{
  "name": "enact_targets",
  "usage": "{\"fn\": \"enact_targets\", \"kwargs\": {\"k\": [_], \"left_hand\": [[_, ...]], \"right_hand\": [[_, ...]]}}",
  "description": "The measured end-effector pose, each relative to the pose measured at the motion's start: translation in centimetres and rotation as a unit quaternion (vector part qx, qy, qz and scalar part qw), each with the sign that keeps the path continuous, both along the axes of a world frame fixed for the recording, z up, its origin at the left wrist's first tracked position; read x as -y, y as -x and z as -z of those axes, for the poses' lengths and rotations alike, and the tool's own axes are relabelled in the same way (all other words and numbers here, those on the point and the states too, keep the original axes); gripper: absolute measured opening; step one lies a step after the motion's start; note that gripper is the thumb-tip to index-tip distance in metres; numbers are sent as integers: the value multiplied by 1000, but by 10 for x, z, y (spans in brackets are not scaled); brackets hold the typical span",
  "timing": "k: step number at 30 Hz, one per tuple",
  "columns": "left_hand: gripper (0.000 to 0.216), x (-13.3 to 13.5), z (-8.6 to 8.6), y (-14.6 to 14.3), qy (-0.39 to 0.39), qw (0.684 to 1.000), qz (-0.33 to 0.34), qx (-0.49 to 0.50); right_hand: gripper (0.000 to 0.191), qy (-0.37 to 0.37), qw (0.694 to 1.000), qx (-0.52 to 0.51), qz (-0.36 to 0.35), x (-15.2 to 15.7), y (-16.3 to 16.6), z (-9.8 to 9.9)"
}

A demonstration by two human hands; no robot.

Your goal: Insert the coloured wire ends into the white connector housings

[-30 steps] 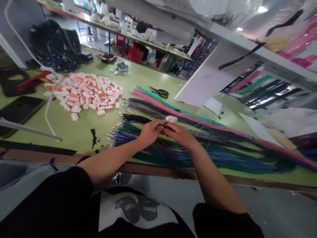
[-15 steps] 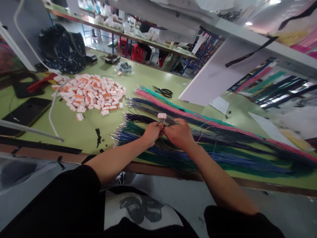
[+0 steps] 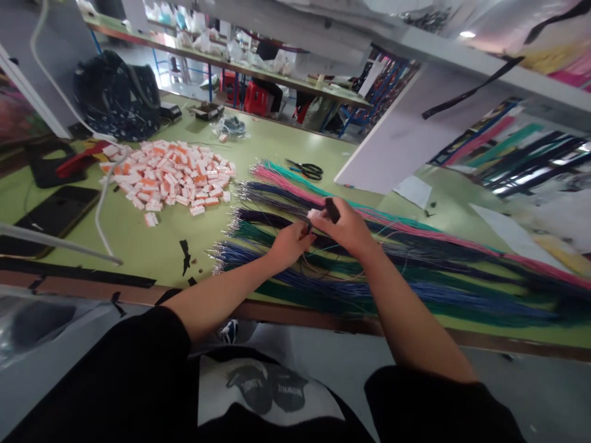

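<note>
A small pale connector (image 3: 316,215) sits at the fingertips of my right hand (image 3: 348,231), which is closed round it above the wires. A dark, flat piece (image 3: 332,210), perhaps tape, shows at the same hand; its kind is unclear. Just below and to the left, my left hand (image 3: 290,247) is closed in a pinch on thin wires (image 3: 305,258) near the connector. Its fingertips hide most of the grip. Under both hands lie long bundles of wires in blue (image 3: 295,280), green, black and pink (image 3: 286,184), with bare metal ends towards the left.
A heap of white and orange connectors (image 3: 170,175) lies on the green table (image 3: 272,135). Scissors (image 3: 306,169) rest beyond the wires. A phone (image 3: 55,215) and a white cable (image 3: 99,215) are at the left, a dark bag (image 3: 115,95) behind. A white panel (image 3: 383,141) stands at the right.
My right hand has moved up and over the connector, which was bare above both hands. A dark piece now shows at this hand. My left hand has shifted slightly.
</note>
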State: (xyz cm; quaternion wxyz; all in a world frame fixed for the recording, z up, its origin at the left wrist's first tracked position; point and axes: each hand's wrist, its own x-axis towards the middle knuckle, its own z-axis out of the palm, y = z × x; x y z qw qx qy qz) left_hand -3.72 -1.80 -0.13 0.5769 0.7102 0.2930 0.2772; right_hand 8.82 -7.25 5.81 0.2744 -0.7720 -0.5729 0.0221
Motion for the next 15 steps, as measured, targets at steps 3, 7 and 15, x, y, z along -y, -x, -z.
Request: {"fn": "enact_targets", "kwargs": {"k": [3,7,15], "left_hand": [[15,4,0,0,-133,988,54,-65],[28,4,3,-3,-206,967,83,-122],[49,6,7,5,-157,967,162,-116]], "right_hand": [[40,-33,989,-142,-30,-2,-7,15],[35,-93,974,-207,-2,7,3,21],[33,-293,896,-248,222,42,-48,-23]]}}
